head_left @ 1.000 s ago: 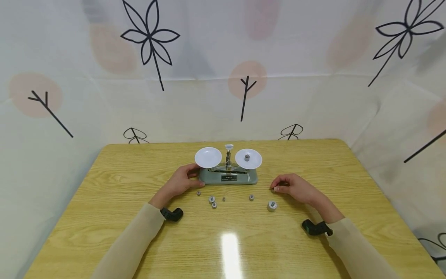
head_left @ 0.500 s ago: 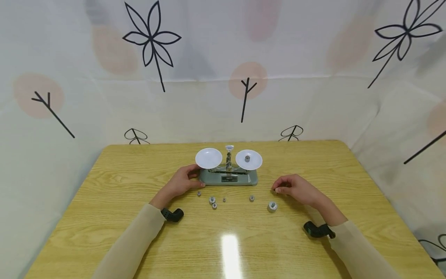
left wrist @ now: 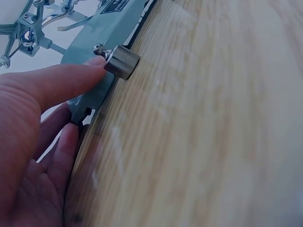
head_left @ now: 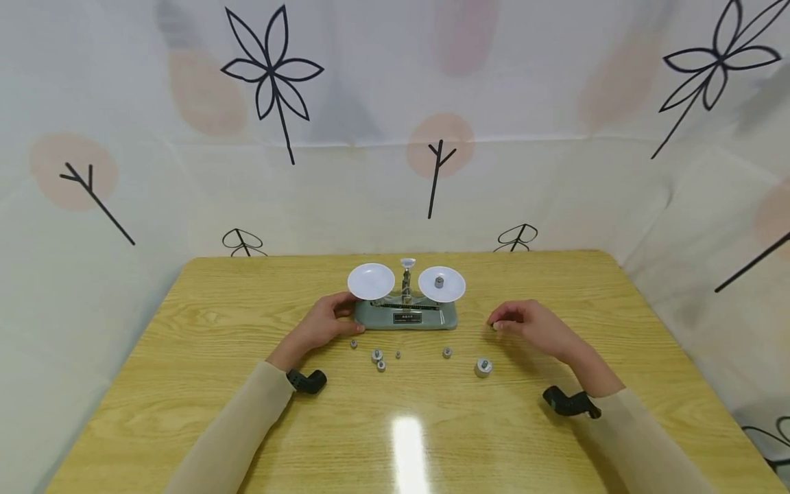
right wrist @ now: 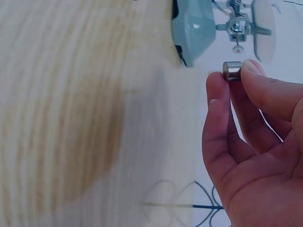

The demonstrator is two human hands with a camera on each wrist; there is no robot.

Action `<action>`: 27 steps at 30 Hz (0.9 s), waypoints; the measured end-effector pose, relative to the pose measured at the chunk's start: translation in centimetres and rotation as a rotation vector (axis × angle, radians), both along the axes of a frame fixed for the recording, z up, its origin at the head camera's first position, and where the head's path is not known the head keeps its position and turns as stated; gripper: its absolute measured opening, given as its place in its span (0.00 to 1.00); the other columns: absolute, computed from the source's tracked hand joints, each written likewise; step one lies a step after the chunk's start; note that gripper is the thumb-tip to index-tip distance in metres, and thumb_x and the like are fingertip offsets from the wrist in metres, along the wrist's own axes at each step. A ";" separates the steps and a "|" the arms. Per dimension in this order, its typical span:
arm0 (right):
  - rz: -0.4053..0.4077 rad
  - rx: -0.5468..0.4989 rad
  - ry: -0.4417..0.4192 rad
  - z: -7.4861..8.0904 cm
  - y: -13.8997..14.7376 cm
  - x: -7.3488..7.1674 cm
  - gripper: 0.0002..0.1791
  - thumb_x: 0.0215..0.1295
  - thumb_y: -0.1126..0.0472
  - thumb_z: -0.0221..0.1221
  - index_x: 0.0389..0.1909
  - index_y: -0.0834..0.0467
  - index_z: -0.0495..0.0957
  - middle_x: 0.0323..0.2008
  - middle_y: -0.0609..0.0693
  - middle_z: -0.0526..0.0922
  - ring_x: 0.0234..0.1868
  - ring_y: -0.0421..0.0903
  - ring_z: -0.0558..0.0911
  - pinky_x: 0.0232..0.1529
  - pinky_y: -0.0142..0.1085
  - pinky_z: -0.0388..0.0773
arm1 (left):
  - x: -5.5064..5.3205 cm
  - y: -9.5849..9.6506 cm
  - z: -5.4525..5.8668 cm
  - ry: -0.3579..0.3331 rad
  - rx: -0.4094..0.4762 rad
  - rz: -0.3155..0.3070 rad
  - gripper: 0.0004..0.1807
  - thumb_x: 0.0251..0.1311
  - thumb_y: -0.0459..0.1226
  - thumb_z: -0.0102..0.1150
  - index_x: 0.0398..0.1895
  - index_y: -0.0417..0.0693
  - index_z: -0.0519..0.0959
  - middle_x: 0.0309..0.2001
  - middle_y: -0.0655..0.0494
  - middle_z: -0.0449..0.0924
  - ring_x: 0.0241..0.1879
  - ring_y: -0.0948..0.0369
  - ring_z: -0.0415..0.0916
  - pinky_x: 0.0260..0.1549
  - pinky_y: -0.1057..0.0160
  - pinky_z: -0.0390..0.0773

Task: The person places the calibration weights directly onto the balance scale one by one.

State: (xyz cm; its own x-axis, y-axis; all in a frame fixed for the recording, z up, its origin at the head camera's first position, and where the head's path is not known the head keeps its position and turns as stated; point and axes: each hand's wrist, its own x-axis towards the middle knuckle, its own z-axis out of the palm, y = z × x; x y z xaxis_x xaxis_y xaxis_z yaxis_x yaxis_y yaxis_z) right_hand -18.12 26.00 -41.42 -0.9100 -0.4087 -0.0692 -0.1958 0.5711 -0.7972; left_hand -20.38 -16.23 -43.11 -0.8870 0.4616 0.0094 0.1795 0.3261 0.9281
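Observation:
A grey-green balance scale (head_left: 373, 315) with two white pans stands toward the back of the table. Its left pan (head_left: 371, 281) holds nothing, while a small metal weight (head_left: 439, 282) sits on the right pan (head_left: 455, 280). My left hand (head_left: 319, 324) grips the left end of the base, thumb in front and fingers behind; a knobbed weight (left wrist: 122, 62) stands close by the thumb tip. Right of the scale, my right hand (head_left: 538, 329) pinches a small shiny cylindrical weight (right wrist: 232, 71) between thumb and fingertips, raised above the tabletop.
Several weights lie in front of the scale, among them a large one (head_left: 483, 368) at the right, a smaller one (head_left: 447, 353), and a touching-looking pair (head_left: 377, 356). The wooden table (head_left: 296, 439) meets a patterned cloth (head_left: 345, 192) behind.
My right hand has lifted the small weight off the table and moved slightly up and to the right. The left hand keeps its hold on the scale.

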 end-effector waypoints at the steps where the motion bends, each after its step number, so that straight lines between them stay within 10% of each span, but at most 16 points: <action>1: -0.003 -0.006 0.004 0.2 0.0 0.0 0.08 0.72 0.63 0.59 0.44 0.64 0.82 0.42 0.55 0.83 0.42 0.52 0.79 0.42 0.37 0.79 | 0.0 0.0 0.0 0.000 -0.002 0.000 0.36 0.55 0.26 0.70 0.68 0.32 0.68 0.66 0.36 0.68 0.65 0.42 0.67 0.63 0.49 0.69; 22: -0.059 -0.040 0.067 2.6 0.1 -0.4 0.11 0.73 0.64 0.57 0.49 0.67 0.80 0.46 0.54 0.84 0.48 0.55 0.81 0.48 0.43 0.80 | 0.0 0.1 0.0 0.004 -0.010 -0.005 0.35 0.56 0.26 0.69 0.67 0.30 0.68 0.66 0.35 0.69 0.64 0.42 0.69 0.62 0.49 0.70; 27: -0.064 -0.058 0.082 3.0 0.0 -0.6 0.11 0.74 0.65 0.56 0.50 0.67 0.79 0.46 0.56 0.83 0.47 0.53 0.81 0.47 0.39 0.80 | -1.1 -0.3 -2.1 -0.006 -0.014 0.004 0.37 0.56 0.26 0.69 0.69 0.32 0.66 0.67 0.36 0.67 0.64 0.42 0.68 0.61 0.48 0.71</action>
State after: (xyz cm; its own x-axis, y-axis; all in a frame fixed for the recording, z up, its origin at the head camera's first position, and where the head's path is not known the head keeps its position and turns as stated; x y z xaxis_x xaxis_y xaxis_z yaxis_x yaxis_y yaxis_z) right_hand -18.75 26.03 -38.37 -0.9361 -0.3507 0.0284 -0.2260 0.5375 -0.8124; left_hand -21.52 -16.54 -45.24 -0.8890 0.4578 -0.0025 0.1723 0.3396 0.9247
